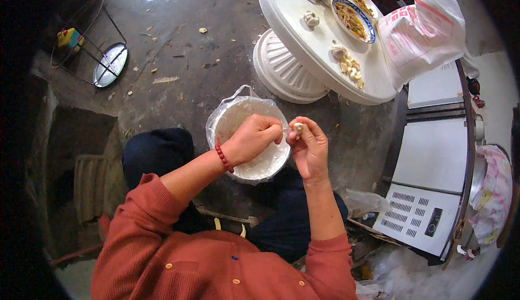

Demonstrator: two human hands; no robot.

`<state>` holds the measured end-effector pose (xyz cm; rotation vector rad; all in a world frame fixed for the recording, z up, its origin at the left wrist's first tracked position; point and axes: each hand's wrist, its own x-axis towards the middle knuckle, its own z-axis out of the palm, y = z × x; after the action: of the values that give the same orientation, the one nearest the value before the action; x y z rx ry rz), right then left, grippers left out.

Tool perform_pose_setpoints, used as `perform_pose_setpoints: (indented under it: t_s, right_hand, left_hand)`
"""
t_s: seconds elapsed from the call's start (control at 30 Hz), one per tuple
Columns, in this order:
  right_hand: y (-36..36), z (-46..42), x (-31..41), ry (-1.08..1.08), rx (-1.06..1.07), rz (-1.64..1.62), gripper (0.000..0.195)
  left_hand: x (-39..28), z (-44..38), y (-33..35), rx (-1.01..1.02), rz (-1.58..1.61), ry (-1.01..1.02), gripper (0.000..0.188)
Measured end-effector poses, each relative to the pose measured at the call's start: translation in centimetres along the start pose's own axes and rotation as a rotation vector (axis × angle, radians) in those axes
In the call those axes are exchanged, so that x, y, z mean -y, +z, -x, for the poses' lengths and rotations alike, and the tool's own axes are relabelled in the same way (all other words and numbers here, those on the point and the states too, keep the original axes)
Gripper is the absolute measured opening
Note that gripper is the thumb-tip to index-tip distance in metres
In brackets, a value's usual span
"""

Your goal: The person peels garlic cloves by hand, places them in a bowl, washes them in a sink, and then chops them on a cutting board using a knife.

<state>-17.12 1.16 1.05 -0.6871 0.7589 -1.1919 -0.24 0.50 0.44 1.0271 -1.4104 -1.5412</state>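
Observation:
Over a round bin (260,170) lined with a clear plastic bag, my left hand (254,137) is bent with its fingers curled, a red bead bracelet on its wrist; whether it pinches anything is hidden. Just right of it, at the bin's rim, my right hand (310,149) holds a garlic clove (298,127) between thumb and fingers. On the white round table (284,19) lie a pile of peeled garlic cloves (350,68), a garlic bulb (337,51) beside them and another bulb (311,18) farther back.
A blue-rimmed plate of food (371,36), a second plate (375,11) and a white printed sack (422,36) stand on or by the table. Its fluted pedestal (284,70) is near the bin. A white-panelled cabinet (430,153) is at right, a metal rack (115,21) at upper left.

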Motion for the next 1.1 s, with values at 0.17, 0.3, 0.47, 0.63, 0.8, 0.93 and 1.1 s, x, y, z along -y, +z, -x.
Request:
perform_pose_setpoints:
  t_s: [0.17,0.3,0.47,0.63,0.8,0.93,1.1]
  right_hand:
    - [-0.4,-0.4,0.7,0.051,-0.041,-0.108,0.016]
    - [-0.2,-0.5,0.5,0.104,-0.114,-0.022,0.014]
    - [-0.5,-0.5,0.1,0.075,-0.123,0.108,0.013]
    - [0.0,-0.3,-0.1,0.055,-0.105,0.218,0.011]
    - [0.3,0.3,0.2,0.017,-0.074,0.401,0.011]
    - [0.2,0.4,-0.5,0.030,-0.061,0.385,0.011]
    - [0.6,0.0,-0.1,0.111,-0.073,0.246,0.015]
  left_hand:
    - [0.5,-0.1,0.0,0.028,-0.395,-0.134,0.023]
    - [0.5,0.0,0.3,-0.104,-0.553,0.069,0.013]
    - [-0.1,-0.2,0.5,-0.237,-0.295,0.172,0.011]
    - [-0.5,-0.1,0.1,-0.200,-0.212,0.159,0.014]
    - [-1.0,-0.1,-0.9,-0.075,-0.310,0.168,0.015]
    - [-0.1,0.1,-0.3,-0.173,-0.491,0.378,0.015]
    - [-0.6,0.1,0.2,-0.298,-0.364,0.312,0.013]
